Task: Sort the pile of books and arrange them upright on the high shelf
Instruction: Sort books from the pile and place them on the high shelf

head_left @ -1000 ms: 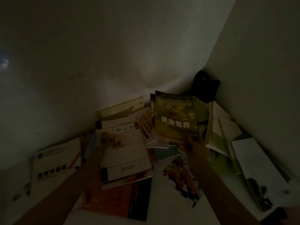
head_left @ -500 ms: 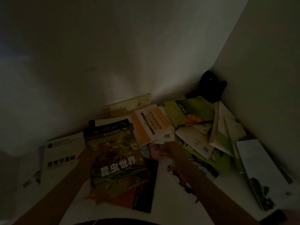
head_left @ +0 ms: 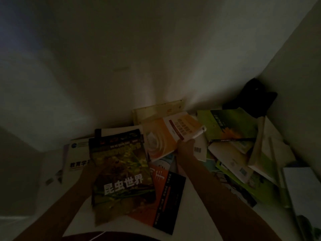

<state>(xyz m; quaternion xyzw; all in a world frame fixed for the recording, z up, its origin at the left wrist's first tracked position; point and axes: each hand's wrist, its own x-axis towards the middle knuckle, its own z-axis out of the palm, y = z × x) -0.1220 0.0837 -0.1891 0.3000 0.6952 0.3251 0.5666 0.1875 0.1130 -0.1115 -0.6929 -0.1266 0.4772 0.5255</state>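
The scene is dim. Many books lie in a loose pile in a white corner. My left hand [head_left: 91, 168] holds a dark green insect book [head_left: 121, 173] by its left edge, most of the hand hidden behind the cover. My right hand [head_left: 185, 147] grips the near edge of an orange and white book [head_left: 171, 134], lifting it off the pile. An orange and black book [head_left: 166, 197] lies flat under the green one. A white book with blue and red print [head_left: 76, 157] lies to the left.
Green and white books [head_left: 232, 129] are heaped at the right against the side wall, some leaning. A dark object [head_left: 255, 100] sits in the far corner. A pale yellow book [head_left: 158, 110] leans on the back wall. Bare white surface [head_left: 205, 223] shows near me.
The green insect book has passed from my right hand at the pile's middle to my left hand at the left. My right hand has reached forward and taken hold of the orange and white book.
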